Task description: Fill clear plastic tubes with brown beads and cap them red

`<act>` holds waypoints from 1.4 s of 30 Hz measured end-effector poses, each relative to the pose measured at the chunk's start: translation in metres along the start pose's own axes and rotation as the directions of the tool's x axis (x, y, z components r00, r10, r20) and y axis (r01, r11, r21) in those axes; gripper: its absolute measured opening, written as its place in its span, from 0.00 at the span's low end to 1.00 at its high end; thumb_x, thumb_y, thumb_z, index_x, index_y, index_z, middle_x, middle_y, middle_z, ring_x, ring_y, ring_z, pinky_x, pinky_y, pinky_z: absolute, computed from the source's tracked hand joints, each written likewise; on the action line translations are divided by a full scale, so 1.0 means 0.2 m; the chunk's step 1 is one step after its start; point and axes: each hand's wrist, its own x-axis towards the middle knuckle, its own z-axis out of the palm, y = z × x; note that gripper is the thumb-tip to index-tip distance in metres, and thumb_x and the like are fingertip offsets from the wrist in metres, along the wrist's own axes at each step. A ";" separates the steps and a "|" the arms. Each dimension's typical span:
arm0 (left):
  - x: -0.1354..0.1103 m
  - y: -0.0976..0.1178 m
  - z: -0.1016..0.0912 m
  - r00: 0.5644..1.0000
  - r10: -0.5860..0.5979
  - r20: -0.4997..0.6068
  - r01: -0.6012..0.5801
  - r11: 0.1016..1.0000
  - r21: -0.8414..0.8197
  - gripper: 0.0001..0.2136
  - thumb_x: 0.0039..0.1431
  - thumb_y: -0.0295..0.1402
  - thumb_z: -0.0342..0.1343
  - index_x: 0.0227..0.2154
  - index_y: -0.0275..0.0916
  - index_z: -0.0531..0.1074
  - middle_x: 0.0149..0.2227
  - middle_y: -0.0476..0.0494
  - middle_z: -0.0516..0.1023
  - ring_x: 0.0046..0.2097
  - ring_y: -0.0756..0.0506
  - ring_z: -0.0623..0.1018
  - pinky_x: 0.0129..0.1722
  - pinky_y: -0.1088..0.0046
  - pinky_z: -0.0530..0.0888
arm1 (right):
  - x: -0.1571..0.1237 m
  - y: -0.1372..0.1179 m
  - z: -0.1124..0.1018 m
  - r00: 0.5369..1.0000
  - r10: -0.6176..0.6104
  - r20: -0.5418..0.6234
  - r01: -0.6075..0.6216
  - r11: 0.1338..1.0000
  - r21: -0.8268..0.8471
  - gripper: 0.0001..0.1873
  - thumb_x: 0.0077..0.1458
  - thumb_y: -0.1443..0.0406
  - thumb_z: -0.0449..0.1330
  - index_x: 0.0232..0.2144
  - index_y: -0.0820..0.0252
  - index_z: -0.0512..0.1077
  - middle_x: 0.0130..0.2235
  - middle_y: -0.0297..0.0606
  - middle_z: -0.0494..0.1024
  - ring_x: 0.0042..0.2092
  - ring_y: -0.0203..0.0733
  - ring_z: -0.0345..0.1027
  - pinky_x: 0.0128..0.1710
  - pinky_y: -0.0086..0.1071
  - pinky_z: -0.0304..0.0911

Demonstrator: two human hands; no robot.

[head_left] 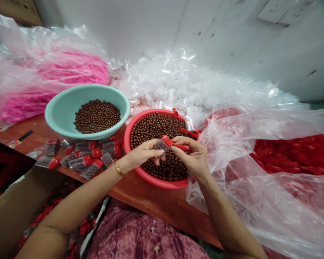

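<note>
Cool, fairly even, moderate light fills the scene, its source out of view. Small white glints scatter over the clear plastic pieces (pixel 175 81) at the far side, with a brighter spot toward the right. Deep shadow darkens the near left, below the table (pixel 162 207). The brown beads (pixel 156 126) look fairly crisp; the wall socket (pixel 277 10), far right, is soft and stretched by wide-angle distortion.

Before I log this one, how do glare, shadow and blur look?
Head view: glints break up the clear plastic pieces by the wall; head view: left hand and right hand look fairly sharp; head view: the wall socket is soft and slanted, perhaps lens distortion; head view: the space below the table is dim.
</note>
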 end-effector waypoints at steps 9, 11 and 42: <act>0.00 0.00 0.01 0.997 0.001 -0.071 0.009 0.990 0.144 0.15 0.47 0.41 0.59 0.30 0.36 0.63 0.24 0.54 0.67 0.21 0.56 0.65 0.21 0.80 0.64 | -0.03 0.02 -0.05 0.950 -0.247 0.190 0.293 0.913 -0.282 0.12 0.52 0.68 0.61 0.41 0.56 0.76 0.39 0.36 0.82 0.37 0.38 0.77 0.38 0.29 0.73; 0.00 0.01 0.02 0.994 0.005 -0.110 0.017 0.980 0.199 0.15 0.45 0.39 0.61 0.29 0.36 0.64 0.23 0.55 0.65 0.23 0.56 0.65 0.22 0.80 0.65 | -0.05 0.01 -0.05 0.926 -0.300 0.228 0.360 0.884 -0.298 0.14 0.53 0.69 0.60 0.43 0.56 0.75 0.39 0.36 0.82 0.37 0.39 0.77 0.37 0.28 0.74; -0.01 0.02 0.07 0.994 0.011 -0.113 0.079 0.651 0.755 0.06 0.36 0.29 0.51 0.15 0.39 0.58 0.17 0.54 0.61 0.21 0.53 0.59 0.20 0.77 0.54 | -0.10 -0.01 -0.11 0.800 -0.316 0.510 0.453 0.875 -0.169 0.13 0.55 0.68 0.57 0.42 0.54 0.74 0.42 0.36 0.81 0.42 0.39 0.76 0.48 0.36 0.70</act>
